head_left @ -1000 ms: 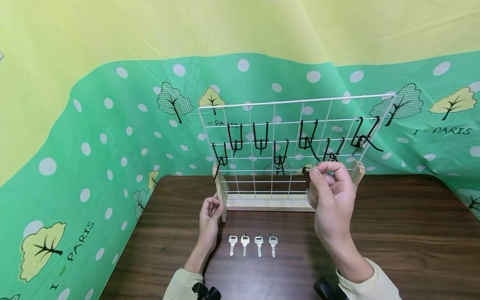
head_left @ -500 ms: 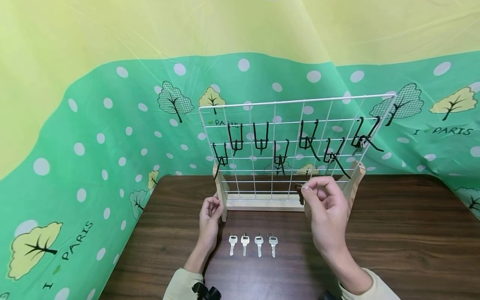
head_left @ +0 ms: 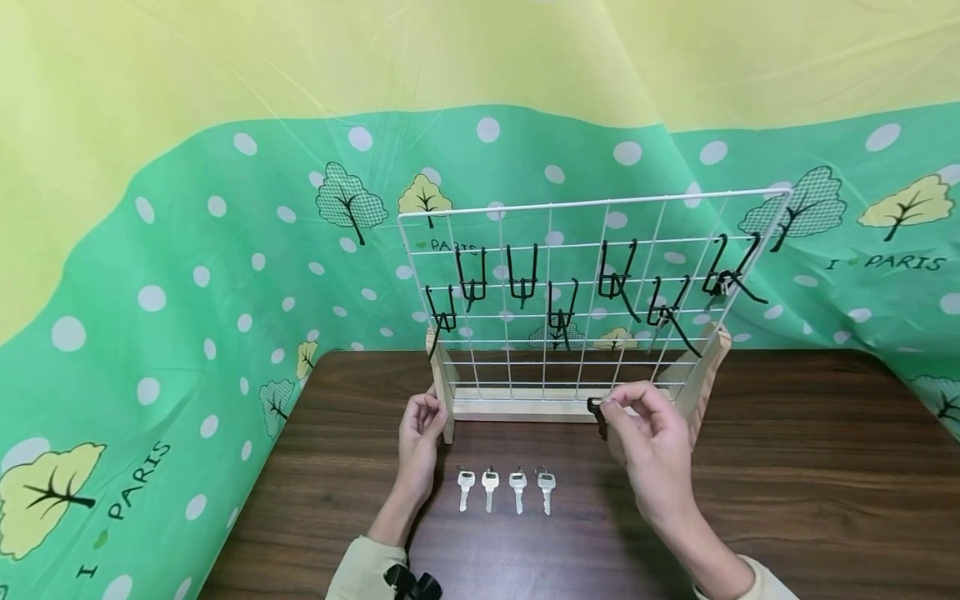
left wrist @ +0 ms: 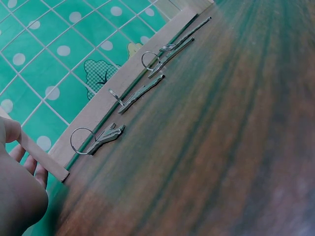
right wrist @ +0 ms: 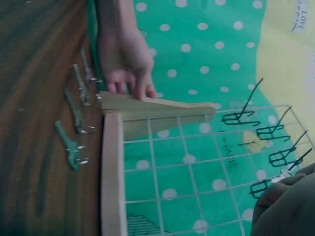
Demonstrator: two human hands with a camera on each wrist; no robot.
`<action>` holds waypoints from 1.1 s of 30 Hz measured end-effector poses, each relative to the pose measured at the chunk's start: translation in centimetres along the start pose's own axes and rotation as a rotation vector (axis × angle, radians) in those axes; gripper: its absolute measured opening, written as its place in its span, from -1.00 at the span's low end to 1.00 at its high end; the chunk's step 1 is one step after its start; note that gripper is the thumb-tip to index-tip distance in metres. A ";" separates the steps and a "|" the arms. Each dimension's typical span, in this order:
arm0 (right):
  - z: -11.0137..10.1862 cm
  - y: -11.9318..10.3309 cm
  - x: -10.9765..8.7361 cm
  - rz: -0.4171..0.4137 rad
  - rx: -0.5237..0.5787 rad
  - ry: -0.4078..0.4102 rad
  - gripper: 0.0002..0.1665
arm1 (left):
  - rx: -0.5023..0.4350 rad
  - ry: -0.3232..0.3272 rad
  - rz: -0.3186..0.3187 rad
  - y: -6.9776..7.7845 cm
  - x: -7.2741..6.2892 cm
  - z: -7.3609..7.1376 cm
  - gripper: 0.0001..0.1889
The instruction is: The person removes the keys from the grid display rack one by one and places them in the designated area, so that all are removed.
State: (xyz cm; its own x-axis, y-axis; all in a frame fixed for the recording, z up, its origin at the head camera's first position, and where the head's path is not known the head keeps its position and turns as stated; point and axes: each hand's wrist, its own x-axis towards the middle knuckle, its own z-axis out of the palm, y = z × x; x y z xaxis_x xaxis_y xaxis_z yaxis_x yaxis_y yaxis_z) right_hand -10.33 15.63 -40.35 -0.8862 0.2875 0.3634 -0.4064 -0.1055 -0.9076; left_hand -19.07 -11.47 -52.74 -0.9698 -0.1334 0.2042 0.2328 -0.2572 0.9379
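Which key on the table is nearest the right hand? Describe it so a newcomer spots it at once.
Find the white wire grid on its pale wooden stand. In front of it, four silver keys lie in a row on the brown table. The end key nearest the right hand is the only one with a neighbour just on its left.

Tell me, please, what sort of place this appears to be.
Probably a small staged tabletop workspace: patterned cloth hangs behind a dark wood-look table, where a grid rack with black hooks stands beyond four keys in a row.
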 end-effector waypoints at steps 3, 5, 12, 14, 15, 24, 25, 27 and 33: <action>-0.5 0.7 -0.2 0.020 0.028 -0.031 -0.89 | -0.004 -0.004 -0.001 0.0 0.0 0.0 -0.73; -0.8 1.1 -0.4 0.031 0.040 -0.046 -0.81 | -0.005 -0.003 -0.004 0.1 0.0 0.1 -0.73; -1.9 2.3 -0.9 0.111 0.021 -0.047 -0.66 | -0.006 0.001 -0.009 0.1 0.1 0.1 -0.75; -2.1 2.5 -1.0 0.143 -0.002 -0.036 -0.70 | -0.004 0.002 -0.008 0.1 0.1 0.1 -0.75; -2.1 2.6 -1.1 0.157 -0.017 -0.030 -0.73 | -0.005 0.003 -0.009 0.1 0.1 0.1 -0.75; -2.8 3.8 -1.7 0.213 -0.136 -0.011 -0.90 | -0.001 0.008 -0.010 0.0 0.1 0.0 -0.72; -2.9 3.9 -1.8 0.223 -0.143 -0.013 -0.92 | -0.002 0.008 -0.008 0.0 0.1 0.0 -0.72; -3.1 4.3 -2.0 0.245 -0.157 -0.019 -0.93 | -0.002 0.004 -0.006 0.0 0.1 0.0 -0.72; -3.5 5.4 -2.3 0.325 -0.195 -0.038 -0.84 | -0.004 -0.001 -0.004 -0.1 0.1 0.0 -0.75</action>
State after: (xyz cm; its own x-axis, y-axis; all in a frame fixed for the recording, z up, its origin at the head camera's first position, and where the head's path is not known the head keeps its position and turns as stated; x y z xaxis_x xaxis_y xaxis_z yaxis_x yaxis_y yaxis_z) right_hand -9.71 17.74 -46.87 -0.9710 0.2329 0.0537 -0.0555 -0.0012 -0.9985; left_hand -19.20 -11.48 -52.82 -0.9708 -0.1317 0.2005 0.2291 -0.2613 0.9377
